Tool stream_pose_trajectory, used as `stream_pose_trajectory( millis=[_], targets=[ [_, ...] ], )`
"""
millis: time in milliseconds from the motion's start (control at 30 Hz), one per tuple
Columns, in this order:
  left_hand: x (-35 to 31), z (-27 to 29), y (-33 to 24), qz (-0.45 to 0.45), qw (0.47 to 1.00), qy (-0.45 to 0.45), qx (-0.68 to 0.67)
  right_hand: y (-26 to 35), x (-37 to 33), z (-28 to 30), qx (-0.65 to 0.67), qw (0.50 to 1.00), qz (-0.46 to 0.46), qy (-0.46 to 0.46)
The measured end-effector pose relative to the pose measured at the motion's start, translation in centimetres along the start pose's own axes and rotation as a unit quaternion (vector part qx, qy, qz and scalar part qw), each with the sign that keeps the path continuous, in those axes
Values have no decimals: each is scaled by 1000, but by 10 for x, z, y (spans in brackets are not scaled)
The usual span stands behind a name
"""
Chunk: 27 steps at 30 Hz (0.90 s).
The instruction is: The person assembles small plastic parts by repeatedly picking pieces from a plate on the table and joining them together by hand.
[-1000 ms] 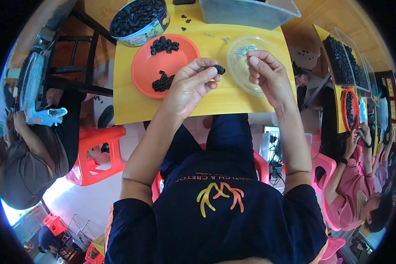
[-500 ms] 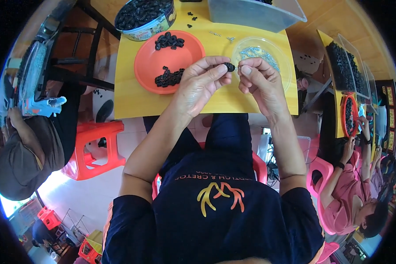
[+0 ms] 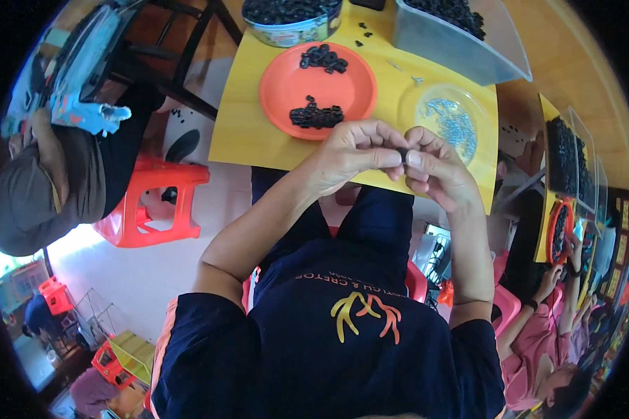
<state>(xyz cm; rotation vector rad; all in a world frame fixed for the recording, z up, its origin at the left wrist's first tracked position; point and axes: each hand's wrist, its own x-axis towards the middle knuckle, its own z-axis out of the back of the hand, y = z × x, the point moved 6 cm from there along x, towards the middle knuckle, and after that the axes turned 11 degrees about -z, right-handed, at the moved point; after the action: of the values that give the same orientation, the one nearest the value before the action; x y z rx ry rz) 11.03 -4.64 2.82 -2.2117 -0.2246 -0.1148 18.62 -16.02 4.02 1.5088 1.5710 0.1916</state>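
Observation:
Above the table's near edge, my hands meet fingertip to fingertip. My left hand point(image 3: 362, 157) is closed, pinching a small black plastic part point(image 3: 402, 155) between thumb and fingers. The thumb and fingers of my right hand point(image 3: 442, 167) press together at the part's other end; whether they also hold a tiny silver piece is hidden. Beyond my left hand lies an orange-red plate point(image 3: 349, 87) with two heaps of black parts, a far heap point(image 3: 323, 59) and a near heap point(image 3: 316, 116). Small silver metal pieces point(image 3: 449, 126) fill part of a clear round dish point(image 3: 483, 115) beyond my right hand.
The yellow tabletop point(image 3: 244, 126) also carries a round tub point(image 3: 293, 33) of black parts and a translucent bin point(image 3: 461, 56). A few loose black bits lie between them. A red stool point(image 3: 164, 199) and a seated person point(image 3: 35, 181) are at left. Another person point(image 3: 538, 342) works at right.
The view has turned, so the table appears shifted right. My fingertips have come closer together, and the black part is now mostly covered by them.

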Motion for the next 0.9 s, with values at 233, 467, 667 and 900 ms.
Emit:
stream_pose_trajectory(
  millis=[233, 467, 667, 900],
  targets=[
    [-45, 49, -17, -9, 994, -101, 36, 29, 41, -40, -331, 933, 85, -109],
    [-78, 90, -42, -95, 977, -191, 18, 38, 141, -66, -662, 690, 223, -190],
    [-94, 102, -54, -121, 971, -202, 29, 36, 176, -69, -752, 610, 154, -195],
    [-79, 97, -51, -131, 968, -214, -9, 42, 164, -66, -698, 655, 233, -170]
  ],
)
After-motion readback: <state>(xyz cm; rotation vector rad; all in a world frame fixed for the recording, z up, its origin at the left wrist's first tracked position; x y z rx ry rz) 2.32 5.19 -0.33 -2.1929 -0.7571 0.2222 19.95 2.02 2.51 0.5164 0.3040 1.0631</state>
